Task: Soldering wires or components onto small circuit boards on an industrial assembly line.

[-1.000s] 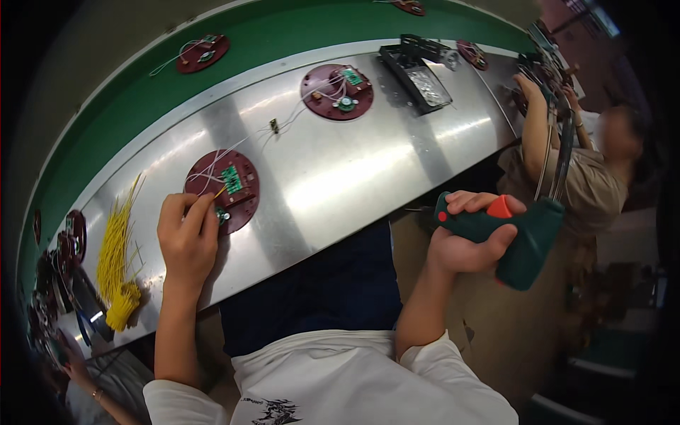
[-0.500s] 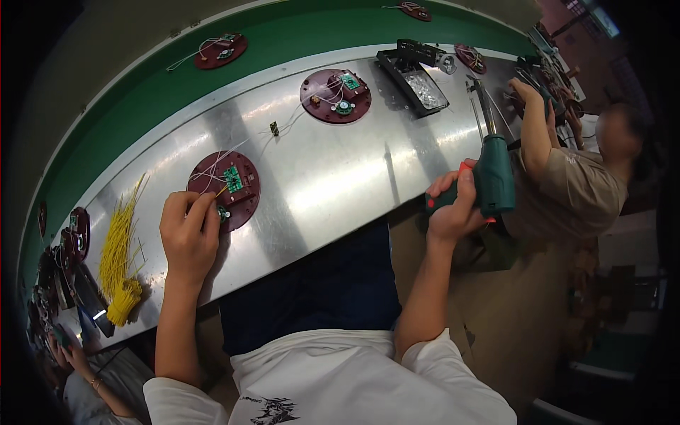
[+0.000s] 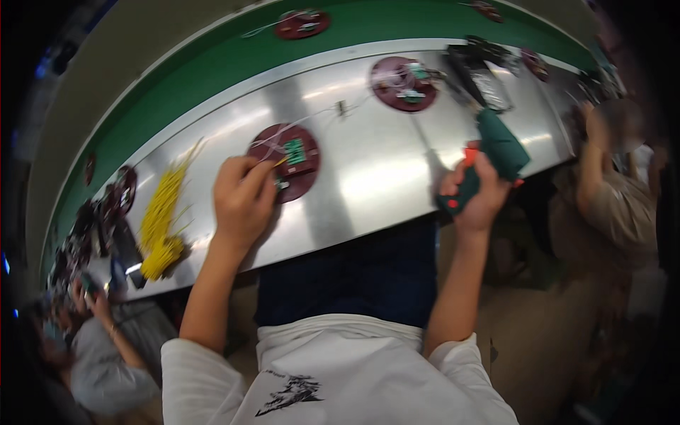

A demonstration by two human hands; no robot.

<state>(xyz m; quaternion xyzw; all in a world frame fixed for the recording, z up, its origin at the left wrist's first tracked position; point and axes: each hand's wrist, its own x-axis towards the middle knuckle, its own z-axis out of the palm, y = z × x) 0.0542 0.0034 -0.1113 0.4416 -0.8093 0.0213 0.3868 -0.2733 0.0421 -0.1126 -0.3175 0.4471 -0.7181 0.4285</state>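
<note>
My left hand (image 3: 244,198) is closed in a pinch on a thin yellow wire (image 3: 281,161), at the near left of a round maroon disc (image 3: 309,185). The wire's tip points at a green circuit board (image 3: 295,151) on that disc, and thin white wires trail from it. Whether the tip touches the board I cannot tell. My right hand (image 3: 482,191) is wrapped round the grip of a green pistol-grip power tool (image 3: 501,142) with red parts. It is held up over the table's near edge, its front pointing away to the far left. Motion blurs the tool.
Yellow wires (image 3: 161,219) lie bundled on the metal table (image 3: 368,177), left of my left hand. A second maroon disc (image 3: 382,85) and a black box (image 3: 464,74) sit farther back. Another disc (image 3: 303,25) rests on the green strip (image 3: 212,67). Co-workers (image 3: 609,191) sit at both sides.
The view has turned, so the table and discs sit farther right and higher. The green tool has tilted to the far left. My left hand stays at the same disc with the wire.
</note>
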